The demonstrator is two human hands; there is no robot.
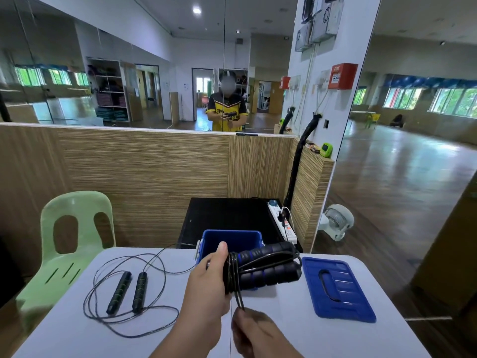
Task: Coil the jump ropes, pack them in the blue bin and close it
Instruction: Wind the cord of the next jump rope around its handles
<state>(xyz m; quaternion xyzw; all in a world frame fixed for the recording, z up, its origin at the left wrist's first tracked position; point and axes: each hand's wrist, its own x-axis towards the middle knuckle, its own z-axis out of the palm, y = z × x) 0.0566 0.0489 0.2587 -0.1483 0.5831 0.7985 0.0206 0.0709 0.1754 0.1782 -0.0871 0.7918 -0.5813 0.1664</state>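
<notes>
Left hand [206,288] is gripping the near ends of two handles [268,270], fingers curling round them and thumb sticking up, holding them side by side above the table [103,339] and just in front of the bin [229,239]. The handles are looking like black foam with blue bands, ridged and pointing right. The thin black cord [232,275] is wrapping round the handles in several tight turns right by the left fingers, with more strands running along the handles toward their far ends. A doubled length of cord is hanging down from the wrap into the right hand [258,332], which is pinching it with curled fingers low in the view. The bin is standing open at the far table edge, deep blue; cannot tell what is inside. The lid [358,303] is lying flat on the table to the right, blue, with a dark handle in a recess. The second rope [129,290] is lying uncoiled on the left of the table, its two black handles with green-yellow stripes sitting side by side inside loose grey loops. A pale green chair [77,202] is standing beyond the left corner, and a white power strip [282,223] is lying on a black surface behind the bin.
</notes>
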